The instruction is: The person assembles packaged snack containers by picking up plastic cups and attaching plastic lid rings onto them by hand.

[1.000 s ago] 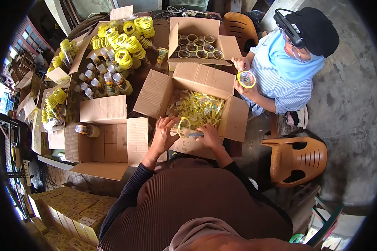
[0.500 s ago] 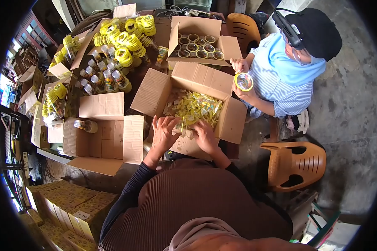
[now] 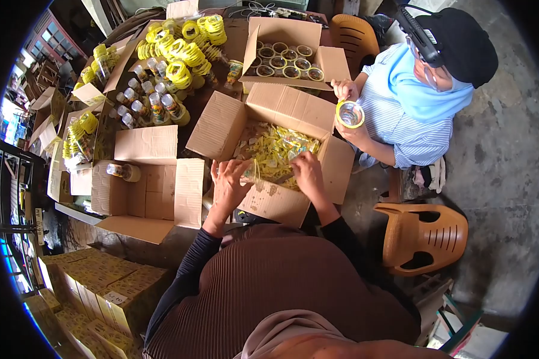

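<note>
My left hand is closed at the near left edge of an open cardboard box. It grips a clear item with a thin yellow rim, seen nearly edge-on and partly covered by the fingers. My right hand is apart from it, over the right part of the box, with fingers curled together; what they hold, if anything, is hidden. Under both hands lies a heap of yellow and clear plastic scraps inside the box.
Left stands another open box with one jar. Behind are upright bottles and stacked yellow-rimmed lids. A box of filled jars sits at the back. A co-worker at right holds a yellow-rimmed jar.
My right hand has left the yellow-rimmed item and moved right and slightly away from me, over the scraps. My left hand still has the item, a little farther left.
</note>
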### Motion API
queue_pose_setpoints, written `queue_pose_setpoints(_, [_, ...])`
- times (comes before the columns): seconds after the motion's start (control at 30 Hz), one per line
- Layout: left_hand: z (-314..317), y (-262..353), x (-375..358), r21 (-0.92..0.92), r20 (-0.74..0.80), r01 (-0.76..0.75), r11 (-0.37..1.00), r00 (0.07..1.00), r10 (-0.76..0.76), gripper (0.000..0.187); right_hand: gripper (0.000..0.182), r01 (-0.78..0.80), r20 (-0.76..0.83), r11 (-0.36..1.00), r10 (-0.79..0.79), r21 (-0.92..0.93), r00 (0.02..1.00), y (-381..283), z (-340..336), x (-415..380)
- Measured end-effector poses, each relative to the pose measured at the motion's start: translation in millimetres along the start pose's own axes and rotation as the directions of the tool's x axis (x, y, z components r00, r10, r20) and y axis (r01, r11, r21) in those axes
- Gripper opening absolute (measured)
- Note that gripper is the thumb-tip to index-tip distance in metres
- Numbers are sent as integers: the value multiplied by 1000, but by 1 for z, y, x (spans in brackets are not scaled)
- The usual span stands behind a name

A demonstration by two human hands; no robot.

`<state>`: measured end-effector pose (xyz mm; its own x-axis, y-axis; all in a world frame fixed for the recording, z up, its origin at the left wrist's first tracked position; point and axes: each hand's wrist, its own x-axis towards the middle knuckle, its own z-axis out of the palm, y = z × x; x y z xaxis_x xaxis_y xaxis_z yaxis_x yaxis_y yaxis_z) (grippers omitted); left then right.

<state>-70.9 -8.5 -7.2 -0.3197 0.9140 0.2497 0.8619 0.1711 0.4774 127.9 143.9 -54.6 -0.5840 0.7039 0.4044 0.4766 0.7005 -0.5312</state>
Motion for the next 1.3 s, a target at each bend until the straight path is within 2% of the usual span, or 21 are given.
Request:
queue_pose_setpoints(0.1, [-1, -5, -5, -15, 13, 49, 999, 999, -49, 61, 6, -47, 91, 999, 49, -28, 995, 31, 14, -9])
queue_pose_setpoints(0.17, [2, -9, -11, -38, 20, 63, 997, 998, -62, 63, 6, -97, 322, 994, 108, -50, 941, 42, 23, -14])
queue_pose_setpoints(0.2, [4, -10, -14, -39, 15, 65, 997, 998, -64, 64, 6, -95, 329, 994, 106, -50, 939, 48, 30, -16])
queue_pose_setpoints(0.27, [6, -11, -18, -41, 8, 75, 996, 997, -75, 65, 4, -48, 470, 995, 81, -82, 879, 63, 50, -20])
queue_pose_setpoints(0.5, [16, -17, -33, -153, 55, 113, 982, 993, -106, 67, 14, 166, 589, 951, 20, -261, 808, 82, 90, -18])
queue_pose_setpoints(0.57, [22, -20, -37, -290, 63, 132, 948, 991, -118, 65, 13, 225, 609, 929, 0, -293, 793, 81, 90, -17])
queue_pose_setpoints(0.63, [13, -13, -35, -291, 32, 127, 948, 992, -123, 63, 11, 246, 611, 927, -23, -284, 791, 87, 95, -20])
queue_pose_setpoints(0.7, [8, -9, -33, -598, 94, 256, 759, 964, -251, 61, 9, 264, 608, 923, -42, -281, 793, 94, 94, -21])
queue_pose_setpoints(0.73, [12, -15, -35, -553, 65, 206, 807, 977, -204, 60, 7, 258, 614, 931, -48, -259, 788, 96, 92, -23])
queue_pose_setpoints(0.8, [11, -17, -34, -568, 65, 201, 798, 978, -200, 60, 7, 256, 617, 937, -57, -239, 785, 92, 85, -20])
queue_pose_setpoints(0.87, [11, -19, -31, -586, 66, 191, 787, 980, -189, 59, 11, 49, 606, 983, 68, -175, 792, 70, 60, -8])
queue_pose_setpoints(0.9, [13, -21, -30, -572, 86, 188, 798, 982, -170, 59, 11, 50, 603, 982, 69, -179, 795, 59, 48, -2])
queue_pose_setpoints(0.97, [23, -31, -31, -561, 107, 176, 809, 984, -140, 60, 7, -191, 533, 982, 165, -7, 830, 44, 32, 3])
queue_pose_setpoints(1.0, [29, -35, -31, -457, 98, 141, 878, 989, -107, 61, 16, -145, 371, 985, 100, 96, 923, 41, 36, -1])
queue_pose_setpoints(1.03, [35, -38, -33, -345, 93, 101, 933, 993, -73, 62, 16, -149, 363, 985, 107, 90, 926, 40, 37, -6])
queue_pose_setpoints(1.07, [42, -40, -35, -248, 146, 127, 961, 985, -93, 65, 20, -167, 326, 970, 102, 176, 940, 39, 38, -11])
queue_pose_setpoints(1.13, [48, -39, -35, -191, 165, 99, 977, 984, -68, 66, 28, -184, 268, 938, 105, 292, 958, 30, 39, -17])
queue_pose_setpoints(1.17, [52, -39, -34, -129, 181, 78, 989, 982, -54, 67, 20, -219, 280, 923, 129, 318, 951, 24, 41, -20])
queue_pose_setpoints(1.23, [58, -40, -32, -134, 213, 72, 988, 976, -42, 69, 16, -303, 333, 910, 203, 283, 921, 3, 31, -22])
queue_pose_setpoints(1.27, [61, -41, -30, -120, 216, 50, 992, 976, -24, 69, 13, -240, 271, 926, 161, 290, 949, 2, 35, -27])
queue_pose_setpoints(1.3, [62, -41, -28, -105, 220, 30, 994, 976, -6, 68, 12, -243, 268, 916, 159, 319, 950, -3, 32, -29])
